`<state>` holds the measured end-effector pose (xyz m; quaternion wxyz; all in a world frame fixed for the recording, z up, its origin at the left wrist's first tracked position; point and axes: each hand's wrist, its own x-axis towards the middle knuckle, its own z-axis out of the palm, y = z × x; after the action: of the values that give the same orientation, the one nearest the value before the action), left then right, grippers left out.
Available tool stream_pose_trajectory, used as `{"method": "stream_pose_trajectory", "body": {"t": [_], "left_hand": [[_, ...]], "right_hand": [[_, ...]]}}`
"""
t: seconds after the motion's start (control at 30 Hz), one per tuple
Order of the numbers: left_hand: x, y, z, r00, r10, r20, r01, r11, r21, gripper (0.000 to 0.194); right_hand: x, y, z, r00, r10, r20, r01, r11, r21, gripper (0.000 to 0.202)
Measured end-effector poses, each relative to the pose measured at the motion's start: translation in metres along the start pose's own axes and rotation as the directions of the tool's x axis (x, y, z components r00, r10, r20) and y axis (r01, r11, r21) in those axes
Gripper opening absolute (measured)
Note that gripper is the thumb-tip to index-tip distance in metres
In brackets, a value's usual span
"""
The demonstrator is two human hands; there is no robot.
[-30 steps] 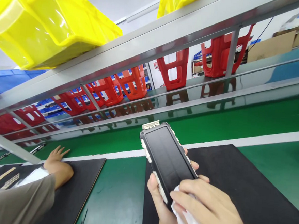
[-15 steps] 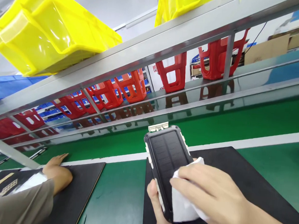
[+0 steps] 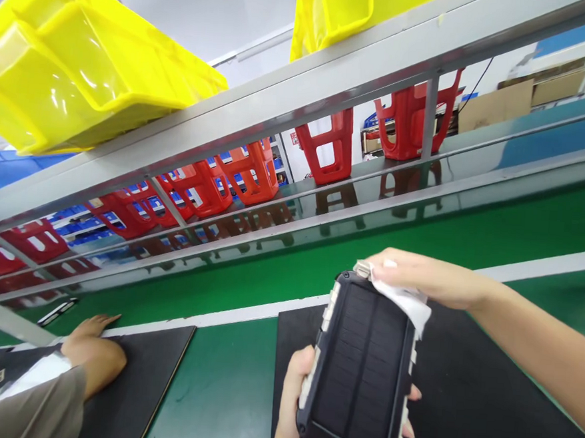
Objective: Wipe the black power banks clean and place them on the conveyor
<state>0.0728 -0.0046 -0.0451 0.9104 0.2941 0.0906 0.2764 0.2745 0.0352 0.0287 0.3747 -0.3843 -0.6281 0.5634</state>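
My left hand (image 3: 295, 387) is closed around a solar power bank (image 3: 362, 367), thumb on its left side and fingertips showing at its right edge. The power bank is black with pale side strips, and its dark panel faces me. At its top end, my right hand (image 3: 421, 276) pinches a white wiping cloth (image 3: 409, 305), which drapes over the upper right corner. A small pale flap (image 3: 362, 268) sticks up from the top edge beside my right fingers. Below the power bank lies a black mat (image 3: 471, 385).
At the left, another person's arm (image 3: 105, 359) rests on a second black mat (image 3: 162, 363). A grey shelf rail (image 3: 259, 120) crosses overhead, carrying yellow bins (image 3: 97, 72). Red stools (image 3: 327, 148) stand beyond the green bench (image 3: 210, 387).
My right hand and the cloth have moved from the lower part of the panel up to the power bank's top edge. The power bank has shifted right and closer, tilting differently.
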Motion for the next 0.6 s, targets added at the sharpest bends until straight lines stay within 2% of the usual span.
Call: {"method": "stream_pose_trajectory", "body": {"t": [0.03,0.07,0.17,0.23,0.33,0.37,0.4,0.43,0.47,0.5,0.53,0.57,0.6], "left_hand": [[-0.001,0.0,0.001,1.0,-0.027,-0.013,0.027,1.0,-0.003,0.086],[-0.002,0.001,0.002,0.998,-0.048,-0.031,0.048,0.999,-0.004,0.091],[-0.004,0.006,-0.001,0.989,-0.112,-0.099,0.119,0.991,0.066,0.108],[-0.006,0.008,-0.01,0.983,-0.1,-0.153,0.138,0.956,0.258,0.1],[-0.002,0.004,-0.026,0.973,0.145,-0.182,-0.028,0.849,0.528,0.059],[0.001,0.001,-0.029,0.952,0.249,-0.177,-0.109,0.818,0.565,0.046],[0.005,-0.003,-0.031,0.927,0.337,-0.163,-0.187,0.794,0.579,0.044],[0.011,-0.006,-0.03,0.9,0.412,-0.142,-0.259,0.769,0.584,0.055],[0.016,-0.009,-0.026,0.855,0.507,-0.112,-0.357,0.731,0.582,0.07],[0.022,-0.011,-0.02,0.788,0.611,-0.077,-0.472,0.68,0.562,0.087],[0.027,-0.012,-0.014,0.703,0.709,-0.052,-0.584,0.617,0.527,0.099],[0.032,-0.012,-0.006,0.604,0.795,-0.054,-0.688,0.555,0.467,0.101],[0.035,-0.011,0.002,0.544,0.837,-0.064,-0.749,0.519,0.413,0.101]], "right_hand": [[0.0,0.004,-0.001,0.994,0.048,0.094,-0.053,0.998,0.044,0.042],[-0.001,0.009,-0.001,0.987,0.076,0.14,-0.087,0.994,0.073,0.042],[-0.007,0.026,0.006,0.995,0.085,0.055,-0.093,0.98,0.173,0.042],[-0.014,0.033,0.016,0.996,0.09,-0.013,-0.084,0.961,0.265,0.04],[-0.024,0.036,0.038,0.976,0.142,-0.163,-0.046,0.873,0.486,0.033],[-0.026,0.036,0.046,0.959,0.167,-0.227,-0.012,0.828,0.561,0.03],[-0.027,0.036,0.055,0.938,0.191,-0.29,0.033,0.782,0.622,0.028],[-0.028,0.037,0.064,0.916,0.21,-0.342,0.076,0.745,0.662,0.027],[-0.029,0.039,0.072,0.9,0.221,-0.376,0.106,0.726,0.68,0.027],[-0.03,0.042,0.081,0.886,0.232,-0.402,0.123,0.717,0.686,0.027],[-0.031,0.046,0.088,0.873,0.254,-0.416,0.12,0.716,0.688,0.029],[-0.033,0.05,0.095,0.855,0.286,-0.432,0.105,0.72,0.686,0.033],[-0.036,0.054,0.1,0.829,0.322,-0.457,0.089,0.731,0.677,0.038]]}}
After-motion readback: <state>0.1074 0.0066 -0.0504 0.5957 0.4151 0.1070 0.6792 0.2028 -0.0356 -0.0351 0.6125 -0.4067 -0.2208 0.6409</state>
